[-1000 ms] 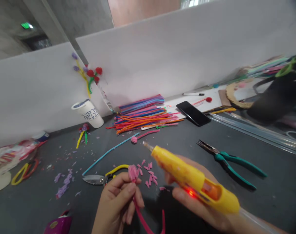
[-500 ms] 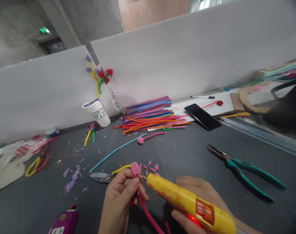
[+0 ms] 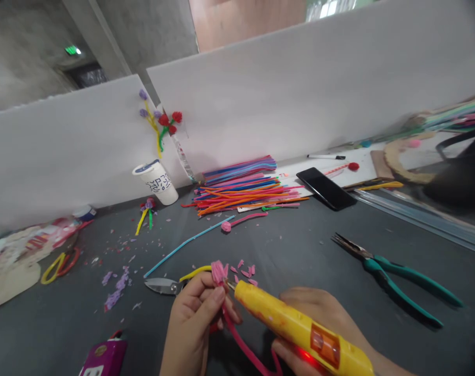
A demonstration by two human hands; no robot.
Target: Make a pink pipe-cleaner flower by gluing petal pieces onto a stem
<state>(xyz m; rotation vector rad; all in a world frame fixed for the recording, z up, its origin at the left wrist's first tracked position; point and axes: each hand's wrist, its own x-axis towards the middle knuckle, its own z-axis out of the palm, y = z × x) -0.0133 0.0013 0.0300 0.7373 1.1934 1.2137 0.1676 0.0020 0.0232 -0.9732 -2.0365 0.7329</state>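
Between the thumb and fingers of my left hand (image 3: 200,313) is a pink pipe-cleaner flower (image 3: 218,272), its darker pink stem (image 3: 243,344) curving down toward the bottom edge. My right hand (image 3: 319,318) is wrapped round a yellow glue gun (image 3: 284,313) with a red light glowing near the grip. The gun's metal tip points left and meets or nearly touches the base of the flower head. Small pink pieces (image 3: 245,272) lie just behind the tip. Scissors (image 3: 163,285) with a yellow handle are partly hidden behind my left hand.
Teal-handled pliers (image 3: 394,282) lie at the right. Farther back are a phone (image 3: 325,188), a pile of pipe cleaners (image 3: 241,196) and a paper cup (image 3: 157,181). A blue pipe cleaner (image 3: 188,241) crosses the middle; a purple lighter-like object (image 3: 104,357) is at lower left.
The glue gun has shifted slightly left and down, its tip still at the flower base. The pink stem's lower part now bends near my right hand. Both hands keep their hold.
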